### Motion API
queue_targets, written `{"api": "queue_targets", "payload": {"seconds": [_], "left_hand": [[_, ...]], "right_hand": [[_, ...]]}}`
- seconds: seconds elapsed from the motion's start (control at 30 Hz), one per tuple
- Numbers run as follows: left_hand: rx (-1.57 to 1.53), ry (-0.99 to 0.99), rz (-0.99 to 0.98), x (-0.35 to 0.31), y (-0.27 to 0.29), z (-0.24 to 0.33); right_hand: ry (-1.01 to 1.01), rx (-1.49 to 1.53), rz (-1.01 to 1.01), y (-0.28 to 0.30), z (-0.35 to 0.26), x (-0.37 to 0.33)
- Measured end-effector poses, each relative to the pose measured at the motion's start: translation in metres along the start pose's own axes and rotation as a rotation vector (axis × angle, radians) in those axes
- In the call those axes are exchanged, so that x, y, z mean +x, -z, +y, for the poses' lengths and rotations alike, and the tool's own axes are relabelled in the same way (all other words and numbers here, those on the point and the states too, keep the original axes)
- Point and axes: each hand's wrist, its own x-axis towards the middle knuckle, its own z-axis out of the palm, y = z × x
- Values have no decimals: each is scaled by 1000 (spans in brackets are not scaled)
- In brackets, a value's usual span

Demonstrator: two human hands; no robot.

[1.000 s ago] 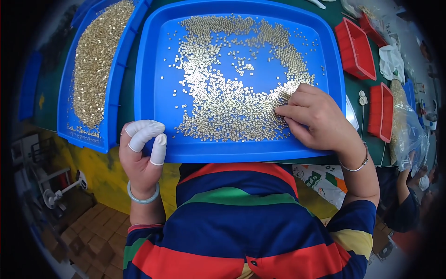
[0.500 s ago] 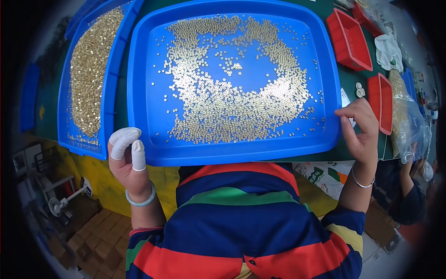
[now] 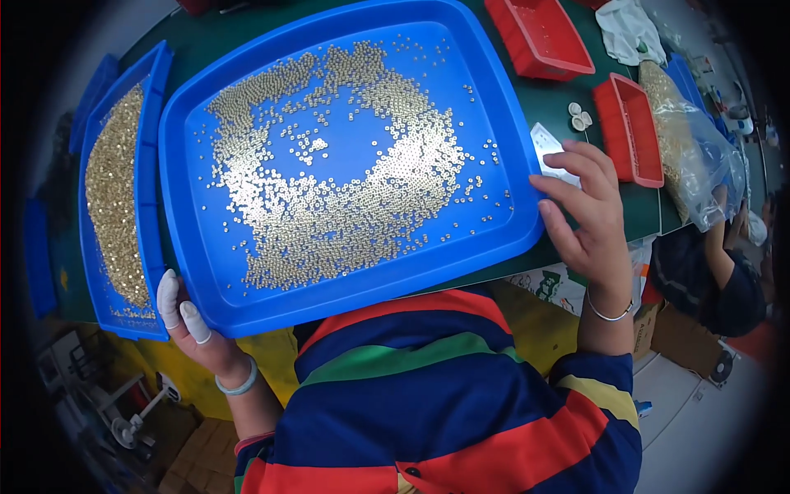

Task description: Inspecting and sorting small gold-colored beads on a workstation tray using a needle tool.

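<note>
A large blue tray (image 3: 485, 250) holds many small, round, gold-coloured, bead-like pieces (image 3: 329, 218), spread in a rough ring. Beside its near left corner is my left hand (image 3: 202, 337), with white finger cots on several fingers. Those fingers are stretched and a little apart, by the rim, with nothing seen between them. At the tray's right rim my right hand (image 3: 588, 214) is open, its fingers spread and the tips close to or touching the rim. A flat whitish piece (image 3: 550, 152) lies beside the tray, partly covered by these fingers.
On the left stands a second blue tray (image 3: 151, 198) heaped with gold pieces. Red bins (image 3: 629, 132) and several small whitish round items (image 3: 580, 117) are on the right of the green table (image 3: 527, 97). Beyond lie a clear plastic bag (image 3: 695, 165), a white cloth (image 3: 629, 31) and another person's arm (image 3: 717, 239).
The view has turned, so the tray appears further left and tilted. My right hand has spread its fingers and shifted over the flat whitish piece. The left hand's fingers have straightened.
</note>
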Motion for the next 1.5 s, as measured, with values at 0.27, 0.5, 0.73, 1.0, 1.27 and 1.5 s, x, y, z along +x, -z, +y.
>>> {"api": "queue_targets", "payload": {"seconds": [0.27, 0.5, 0.73, 1.0, 1.27, 1.5], "left_hand": [[-39, -11, 11, -4, -17, -5], [-40, 2, 14, -6, -16, -7], [-10, -36, 16, -5, -14, -9], [-1, -40, 17, -5, -13, -11], [-10, -35, 37, -4, -16, -9], [-26, -57, 19, -7, -13, -13]], "right_hand": [[-8, -84, -167, -5, -1, -4], [9, -100, -211, -9, 2, -3], [35, -56, -232, -14, 1, 1], [17, -56, -247, -18, 2, 0], [16, -74, -231, -16, 5, 1], [-4, -147, -181, -19, 5, 8]]}}
